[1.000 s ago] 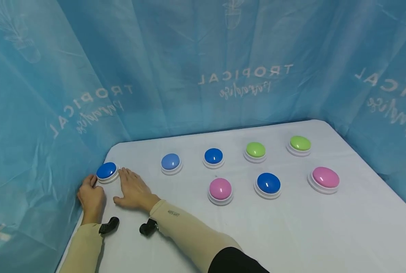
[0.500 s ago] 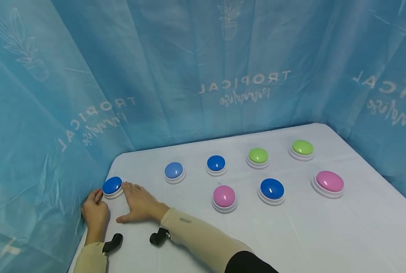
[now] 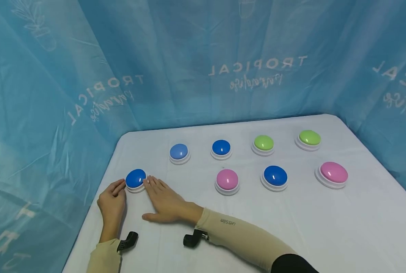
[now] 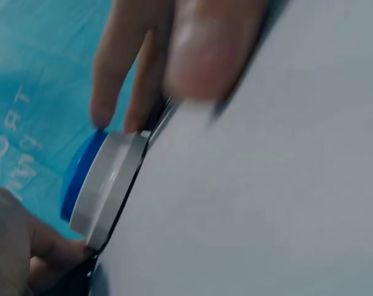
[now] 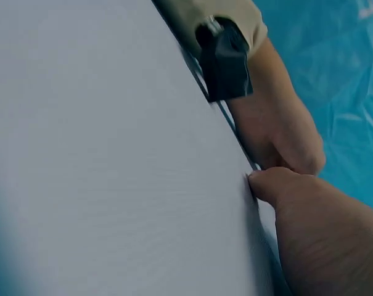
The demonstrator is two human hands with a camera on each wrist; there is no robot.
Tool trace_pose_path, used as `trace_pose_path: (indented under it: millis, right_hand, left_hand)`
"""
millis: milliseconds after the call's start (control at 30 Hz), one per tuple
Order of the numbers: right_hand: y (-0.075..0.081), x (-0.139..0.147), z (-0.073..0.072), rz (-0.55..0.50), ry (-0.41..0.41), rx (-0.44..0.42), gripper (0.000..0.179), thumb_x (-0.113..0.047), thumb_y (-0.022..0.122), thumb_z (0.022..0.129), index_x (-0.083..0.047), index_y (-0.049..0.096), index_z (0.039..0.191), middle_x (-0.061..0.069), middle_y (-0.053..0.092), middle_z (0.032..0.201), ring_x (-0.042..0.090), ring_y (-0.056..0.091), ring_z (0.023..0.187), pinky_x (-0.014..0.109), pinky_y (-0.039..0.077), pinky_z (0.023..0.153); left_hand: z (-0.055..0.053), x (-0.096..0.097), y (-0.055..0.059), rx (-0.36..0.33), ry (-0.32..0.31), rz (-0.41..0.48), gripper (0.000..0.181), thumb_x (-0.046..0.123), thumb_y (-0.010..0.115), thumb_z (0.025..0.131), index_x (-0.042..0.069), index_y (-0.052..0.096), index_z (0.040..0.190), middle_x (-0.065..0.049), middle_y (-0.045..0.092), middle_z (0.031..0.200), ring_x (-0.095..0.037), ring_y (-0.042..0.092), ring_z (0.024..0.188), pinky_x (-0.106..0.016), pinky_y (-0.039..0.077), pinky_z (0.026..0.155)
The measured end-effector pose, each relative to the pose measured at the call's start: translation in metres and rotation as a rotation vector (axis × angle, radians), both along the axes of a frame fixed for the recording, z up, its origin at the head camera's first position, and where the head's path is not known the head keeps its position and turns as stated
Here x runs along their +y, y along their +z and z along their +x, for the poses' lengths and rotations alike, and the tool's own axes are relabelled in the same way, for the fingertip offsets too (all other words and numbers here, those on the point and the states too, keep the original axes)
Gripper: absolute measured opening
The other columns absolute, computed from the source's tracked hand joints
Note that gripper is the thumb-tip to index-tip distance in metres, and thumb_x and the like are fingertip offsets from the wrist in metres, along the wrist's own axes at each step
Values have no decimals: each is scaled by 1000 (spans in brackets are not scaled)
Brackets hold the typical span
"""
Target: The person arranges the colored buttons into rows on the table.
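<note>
A dome-topped blue push button [image 3: 135, 178] on a white base lies at the left of the table, between both hands. My left hand [image 3: 112, 206] touches the left side of its base with its fingertips. My right hand [image 3: 166, 204] lies low over the cloth, fingers straight, fingertips at the button's right side and thumb spread out. In the left wrist view, right-hand fingertips meet the blue cap and white base [image 4: 112, 182], while left-hand fingers [image 4: 60, 253] touch the base's opposite edge. The right wrist view shows my right thumb [image 5: 269, 185]; the button is hidden there.
Along the back stand a light blue button [image 3: 179, 151], a blue button [image 3: 221, 148] and two green ones [image 3: 264, 143]. Nearer are a pink button [image 3: 227, 180], another blue button [image 3: 275, 175] and a pink one [image 3: 333, 172]. A blue curtain [image 3: 189, 76] encloses the white table [image 3: 291, 231].
The left blue button has slid right and toward me, away from the left curtain, with both hands keeping at its sides. The head view has shifted too; the other buttons keep their layout.
</note>
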State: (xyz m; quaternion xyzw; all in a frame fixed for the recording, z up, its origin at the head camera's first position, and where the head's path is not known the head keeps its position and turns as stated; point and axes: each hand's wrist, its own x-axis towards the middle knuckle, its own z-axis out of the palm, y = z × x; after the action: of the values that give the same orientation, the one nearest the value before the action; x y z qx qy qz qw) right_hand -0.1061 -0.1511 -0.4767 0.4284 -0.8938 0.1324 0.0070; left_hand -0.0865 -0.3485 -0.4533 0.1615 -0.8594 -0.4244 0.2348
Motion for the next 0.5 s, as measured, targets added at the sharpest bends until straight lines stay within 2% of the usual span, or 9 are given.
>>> trace_pose_path:
  millis: [167,300,400,500]
  right_hand:
    - [1,48,24,-39,15,-20,106,-66,52,101,-1,2,168,18,5,177,26,3,165,38,7,134]
    - [5,88,37,-74,-12,-27,101,-62,53,102,0,8,168,17,10,177,28,9,165,40,12,134]
    - [8,115,45,-106,-32,-42,99,-59,56,102,-1,11,168,17,13,176,28,11,165,42,14,134]
    - [9,135,50,-141,-46,-51,97,-55,60,101,-1,14,168,17,16,176,29,14,164,44,16,133]
  left_hand:
    - [14,22,-2,-37,-123,11,30,-1,68,95,-1,76,124,-20,78,116,-37,63,135,-58,41,118]
    - [16,44,0,-82,-286,28,33,1,69,97,3,74,130,-16,77,122,-31,60,139,-53,43,119]
    - [17,60,2,-103,-403,25,38,6,73,97,4,71,135,-14,75,129,-32,55,144,-54,40,121]
    - [18,72,1,-119,-469,0,46,13,79,95,8,69,139,-11,73,133,-33,53,146,-56,37,123]
